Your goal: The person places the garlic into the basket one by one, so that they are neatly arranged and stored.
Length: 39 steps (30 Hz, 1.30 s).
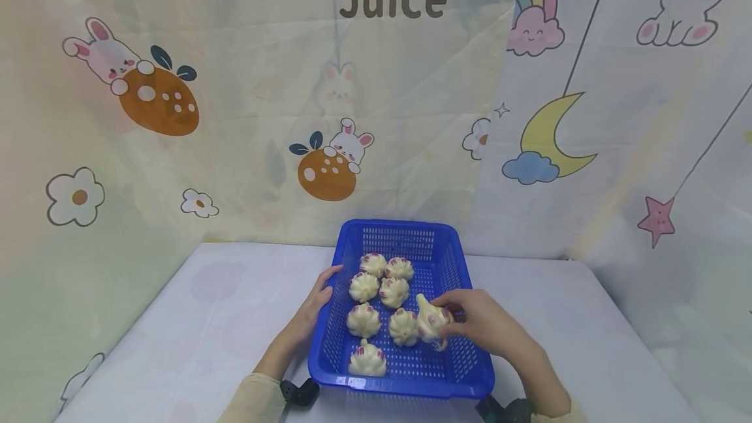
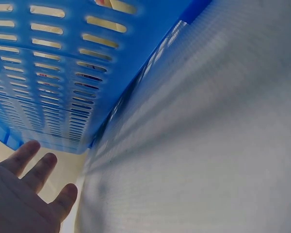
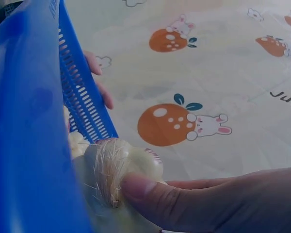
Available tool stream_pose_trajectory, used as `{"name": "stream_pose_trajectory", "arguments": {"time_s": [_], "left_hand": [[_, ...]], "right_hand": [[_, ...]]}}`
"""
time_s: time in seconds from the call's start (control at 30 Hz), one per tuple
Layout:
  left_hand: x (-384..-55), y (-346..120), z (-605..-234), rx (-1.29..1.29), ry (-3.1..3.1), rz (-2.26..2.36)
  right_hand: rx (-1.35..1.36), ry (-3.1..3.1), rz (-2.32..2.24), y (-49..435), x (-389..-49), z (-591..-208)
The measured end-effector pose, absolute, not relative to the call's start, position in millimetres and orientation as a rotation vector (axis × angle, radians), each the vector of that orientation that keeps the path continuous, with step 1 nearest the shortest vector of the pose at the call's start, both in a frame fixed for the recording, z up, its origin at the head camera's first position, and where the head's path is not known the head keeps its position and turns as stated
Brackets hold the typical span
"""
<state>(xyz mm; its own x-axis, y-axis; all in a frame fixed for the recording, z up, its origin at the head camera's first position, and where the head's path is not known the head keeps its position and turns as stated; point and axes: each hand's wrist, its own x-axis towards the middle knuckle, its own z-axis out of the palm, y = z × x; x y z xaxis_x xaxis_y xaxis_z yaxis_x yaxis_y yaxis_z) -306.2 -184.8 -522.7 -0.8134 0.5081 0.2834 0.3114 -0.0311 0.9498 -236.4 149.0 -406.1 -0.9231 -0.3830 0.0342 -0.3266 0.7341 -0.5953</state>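
My right hand [image 1: 492, 322] pinches a garlic bulb [image 1: 433, 320] between thumb and fingers, inside the right half of a blue plastic basket [image 1: 405, 389]. The bulb tilts, its stem pointing up and left. In the right wrist view the thumb presses beside the dry roots of the garlic bulb [image 3: 131, 158]. My left hand [image 1: 313, 311] lies along the basket's left side, fingertips at the rim. The left wrist view shows the left hand [image 2: 29, 194] with fingers extended beside the slotted wall. More cream garlic bulbs [image 1: 363, 320] with purple marks sit in the basket, several down its left half.
The basket stands on a white-covered table [image 1: 247, 305]. Behind it hangs a pale cloth backdrop [image 1: 252, 96] with rabbits, flowers and a moon printed on it. Dark wrist devices [image 1: 301, 393] show near the basket's front corners.
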Motion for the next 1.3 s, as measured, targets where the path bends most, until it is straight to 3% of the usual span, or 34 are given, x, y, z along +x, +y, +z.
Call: {"name": "stream_pose_trajectory", "arguments": {"time_s": [0.33, 1.3], "left_hand": [[-305.2, -184.3, -521.8, 0.885, 2.071, 1.964], [-306.0, -184.8, -523.5, 0.872, 2.077, 1.96]], "right_hand": [[-0.737, 2.761, -0.921, 148.1, -236.4, -409.3], [-0.814, 2.666, -0.813, 140.8, -234.4, -414.7]]}}
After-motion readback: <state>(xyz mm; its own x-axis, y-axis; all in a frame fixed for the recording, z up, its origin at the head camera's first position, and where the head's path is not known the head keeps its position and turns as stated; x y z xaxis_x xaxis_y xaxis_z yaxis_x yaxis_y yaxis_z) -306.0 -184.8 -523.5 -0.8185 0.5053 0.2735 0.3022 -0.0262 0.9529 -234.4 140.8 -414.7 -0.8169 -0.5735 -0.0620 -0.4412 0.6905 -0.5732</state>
